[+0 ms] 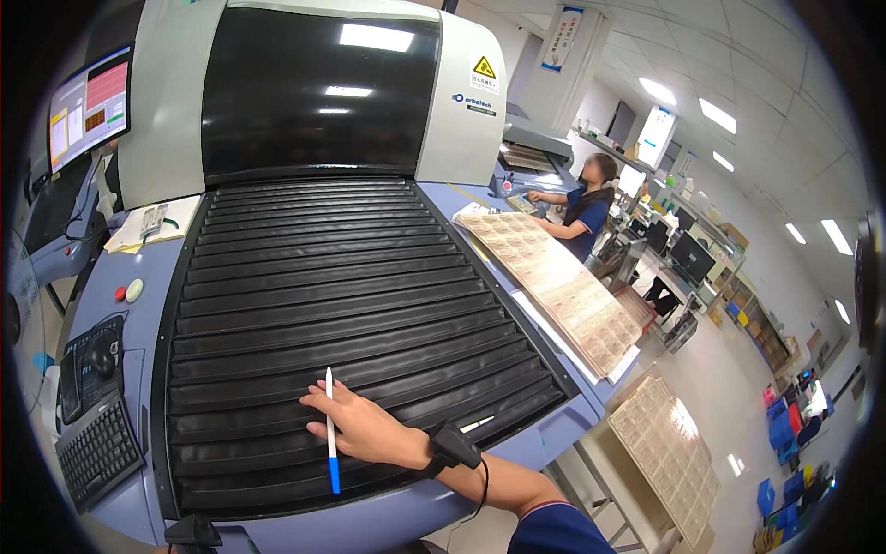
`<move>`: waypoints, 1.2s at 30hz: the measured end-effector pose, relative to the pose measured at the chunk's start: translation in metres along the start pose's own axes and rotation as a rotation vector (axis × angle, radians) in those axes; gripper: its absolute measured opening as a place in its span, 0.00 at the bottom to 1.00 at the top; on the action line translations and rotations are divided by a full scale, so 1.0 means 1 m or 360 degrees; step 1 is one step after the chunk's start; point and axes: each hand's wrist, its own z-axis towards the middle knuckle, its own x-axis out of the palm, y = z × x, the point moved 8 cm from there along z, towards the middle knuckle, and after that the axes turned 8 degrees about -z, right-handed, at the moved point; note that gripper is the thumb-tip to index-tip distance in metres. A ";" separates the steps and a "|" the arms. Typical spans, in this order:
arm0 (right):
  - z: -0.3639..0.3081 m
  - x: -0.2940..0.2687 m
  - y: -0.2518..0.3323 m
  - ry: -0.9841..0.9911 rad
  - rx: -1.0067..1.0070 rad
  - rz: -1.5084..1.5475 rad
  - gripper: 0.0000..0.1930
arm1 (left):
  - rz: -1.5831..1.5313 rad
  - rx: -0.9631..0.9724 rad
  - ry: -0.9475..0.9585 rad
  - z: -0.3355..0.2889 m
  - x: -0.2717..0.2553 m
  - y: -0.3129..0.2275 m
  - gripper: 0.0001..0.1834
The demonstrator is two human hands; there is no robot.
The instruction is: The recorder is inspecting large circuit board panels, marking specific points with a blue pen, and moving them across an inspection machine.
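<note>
My right hand [362,427] reaches in from the lower right over the ribbed black bellows cover [323,277] of a large machine. Its fingers are closed on a white pen [329,411] with a blue end, held nearly upright in the picture, the blue end toward me. A black band with a small device [452,448] is strapped round this wrist, and a cable hangs from it. Just beyond the wrist a thin white object [478,425] lies on the bellows. At the lower left edge only another black device [192,533] shows; my left hand itself is out of sight.
On the left are a keyboard [101,454], a mouse [103,355], red and pale-green buttons [127,293], papers [138,226] and a monitor [90,111]. Patterned panels [563,282] lie along the right edge, another panel [664,452] lower down. A co-worker [591,208] works beyond.
</note>
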 end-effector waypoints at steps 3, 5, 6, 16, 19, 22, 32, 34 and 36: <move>0.000 -0.002 0.001 0.0008 -0.0003 0.0020 0.20 | -0.0096 0.0114 -0.0077 -0.002 0.000 0.000 0.37; -0.001 -0.001 0.000 -0.0010 -0.0009 -0.0008 0.20 | -0.0013 0.0086 -0.0097 -0.004 0.005 -0.007 0.37; -0.001 0.001 -0.001 -0.0011 -0.0010 -0.0007 0.20 | 0.0070 0.0062 -0.0116 -0.004 0.009 -0.011 0.38; 0.001 -0.001 0.000 0.0008 0.0005 0.0014 0.21 | 0.0230 0.0131 -0.0515 -0.011 0.010 -0.030 0.44; 0.001 -0.004 -0.001 0.0029 0.0017 -0.0011 0.20 | 0.0261 0.0167 -0.0460 -0.009 0.010 -0.033 0.42; -0.002 -0.001 -0.004 0.0035 0.0027 -0.0005 0.20 | 0.0222 0.0020 -0.0538 -0.005 0.005 -0.025 0.38; -0.002 0.000 -0.003 0.0070 0.0038 0.0013 0.21 | 0.0215 -0.0041 -0.0644 -0.012 0.004 -0.023 0.31; -0.001 -0.001 -0.002 0.0073 0.0036 0.0026 0.21 | 0.0196 -0.0020 -0.0666 -0.013 0.001 -0.024 0.29; -0.001 -0.001 -0.001 0.0074 0.0035 0.0043 0.21 | 0.0161 0.0081 -0.0585 -0.011 0.004 -0.029 0.28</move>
